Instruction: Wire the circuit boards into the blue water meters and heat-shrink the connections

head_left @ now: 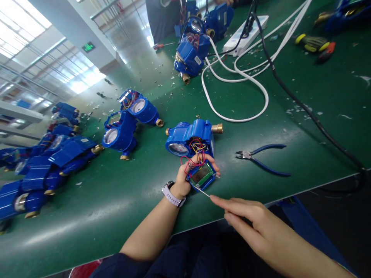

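My left hand (pixel 183 178), a watch at its wrist, is closed around a small display module (pixel 203 175) with a green circuit board, a grey screen and a blue frame. Red, yellow and dark wires (pixel 198 147) run from it into the open housing of a blue water meter (pixel 189 135) lying just beyond. In my right hand (pixel 246 216) is a screwdriver (pixel 203 191); only its thin metal shaft shows, the handle being hidden by the fingers. The shaft's tip meets the module's near-left corner.
Blue-handled cutting pliers (pixel 261 157) lie open at the right. More water meters stand at the left (pixel 118 133) and far side (pixel 191 54). A white cable (pixel 265 104), a black cable (pixel 307 112) and a power strip (pixel 246 36) cross the green table (pixel 139 208). Several hand tools (pixel 314 43) lie farther right.
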Tool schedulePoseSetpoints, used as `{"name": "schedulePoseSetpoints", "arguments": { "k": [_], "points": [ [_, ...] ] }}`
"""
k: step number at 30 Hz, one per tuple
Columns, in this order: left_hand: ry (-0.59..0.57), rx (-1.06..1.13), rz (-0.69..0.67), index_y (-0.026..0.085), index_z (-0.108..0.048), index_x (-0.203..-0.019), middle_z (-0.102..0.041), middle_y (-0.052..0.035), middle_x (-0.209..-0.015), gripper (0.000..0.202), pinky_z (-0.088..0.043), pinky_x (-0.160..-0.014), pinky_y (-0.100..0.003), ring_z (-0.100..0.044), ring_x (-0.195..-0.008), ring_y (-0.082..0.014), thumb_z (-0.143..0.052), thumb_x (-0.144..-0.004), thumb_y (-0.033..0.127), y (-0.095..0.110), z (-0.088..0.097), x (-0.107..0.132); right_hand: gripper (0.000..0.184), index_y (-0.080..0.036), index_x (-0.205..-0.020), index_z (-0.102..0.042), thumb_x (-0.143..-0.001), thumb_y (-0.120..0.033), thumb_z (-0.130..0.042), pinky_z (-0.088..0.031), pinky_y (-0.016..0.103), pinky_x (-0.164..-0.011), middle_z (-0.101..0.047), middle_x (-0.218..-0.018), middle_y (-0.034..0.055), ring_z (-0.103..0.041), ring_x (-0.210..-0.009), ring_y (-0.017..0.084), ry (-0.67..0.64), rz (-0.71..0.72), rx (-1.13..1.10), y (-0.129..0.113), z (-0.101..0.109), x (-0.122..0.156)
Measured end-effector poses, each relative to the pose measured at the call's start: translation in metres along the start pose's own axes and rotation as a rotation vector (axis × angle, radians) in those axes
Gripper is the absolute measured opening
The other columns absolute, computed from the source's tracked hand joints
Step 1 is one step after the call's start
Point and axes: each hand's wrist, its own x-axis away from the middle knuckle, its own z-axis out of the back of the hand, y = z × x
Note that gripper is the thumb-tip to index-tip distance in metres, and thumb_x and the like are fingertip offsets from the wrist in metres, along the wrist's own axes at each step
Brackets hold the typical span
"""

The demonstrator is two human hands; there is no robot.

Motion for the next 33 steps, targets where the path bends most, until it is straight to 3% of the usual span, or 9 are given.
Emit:
{"name": "schedulePoseSetpoints", "arguments": {
  "k": [7,13,20,22,26,31,33],
  "points": [
    [0.036,0.000,-0.015,0.013,-0.064,-0.101,-0.067,-0.0111,-0.086,0.059,-0.054,-0.080,-0.039,-0.066,-0.080,-0.0242,-0.055,-0.079,0.066,0.003,-0.008,0.000,0.050,-0.018,-0.132,-0.061,-0.091,-0.009,-0.034,-0.062,0.031,-0.067,-0.074,-0.096,0.0104,-0.073,-0.077,0.020,0.077,0.067,0.113,-0.004,-0.011,0.004],
    [0.030,0.051,-0.026,0.013,-0.063,-0.102,-0.067,-0.0104,-0.090,0.059,-0.054,-0.082,-0.036,-0.066,-0.082,-0.0225,-0.058,-0.077,0.066,0.001,-0.007,0.001,0.038,-0.018,-0.125,-0.066,-0.094,-0.019,-0.045,-0.057,0.027,-0.087,-0.074,-0.108,0.0076,-0.070,-0.099,0.017,0.028,-0.044,-0.065,-0.006,-0.007,0.000],
    [0.009,0.022,-0.033,0.013,-0.062,-0.103,-0.066,-0.0105,-0.090,0.058,-0.053,-0.082,-0.038,-0.065,-0.082,-0.0230,-0.052,-0.081,0.066,0.000,-0.006,0.001,0.050,-0.017,-0.133,-0.060,-0.091,-0.009,-0.035,-0.061,0.031,-0.072,-0.073,-0.097,0.0111,-0.072,-0.081,0.020,0.076,0.054,0.009,-0.004,-0.016,0.002],
    [0.018,0.019,-0.041,0.014,-0.062,-0.103,-0.066,-0.0104,-0.090,0.058,-0.053,-0.081,-0.037,-0.064,-0.082,-0.0227,-0.053,-0.080,0.067,0.000,-0.007,0.001,0.045,-0.018,-0.132,-0.061,-0.094,-0.015,-0.038,-0.060,0.031,-0.077,-0.073,-0.098,0.0099,-0.071,-0.086,0.019,0.053,-0.033,-0.104,-0.006,-0.018,0.001],
    [0.034,-0.001,-0.043,0.014,-0.063,-0.101,-0.066,-0.0103,-0.089,0.057,-0.053,-0.081,-0.037,-0.064,-0.081,-0.0227,-0.054,-0.079,0.067,0.002,-0.009,0.001,0.039,-0.018,-0.128,-0.064,-0.096,-0.025,-0.043,-0.060,0.028,-0.072,-0.073,-0.086,0.0058,-0.070,-0.078,0.017,0.005,-0.219,-0.277,-0.008,-0.019,0.000],
    [0.040,-0.024,-0.022,0.014,-0.062,-0.100,-0.065,-0.0108,-0.088,0.055,-0.054,-0.082,-0.041,-0.064,-0.082,-0.0242,-0.052,-0.081,0.065,0.003,-0.010,0.001,0.050,-0.018,-0.136,-0.057,-0.093,-0.012,-0.033,-0.058,0.030,-0.070,-0.069,-0.094,0.0107,-0.067,-0.074,0.017,0.089,0.009,-0.054,0.000,-0.028,0.005],
    [0.035,-0.023,-0.030,0.014,-0.062,-0.099,-0.065,-0.0106,-0.087,0.053,-0.054,-0.082,-0.041,-0.064,-0.081,-0.0236,-0.052,-0.082,0.063,0.003,-0.011,0.000,0.048,-0.018,-0.136,-0.058,-0.095,-0.016,-0.034,-0.057,0.030,-0.068,-0.068,-0.089,0.0096,-0.066,-0.072,0.017,0.078,-0.026,-0.098,0.001,-0.030,0.006]
  ]
}}
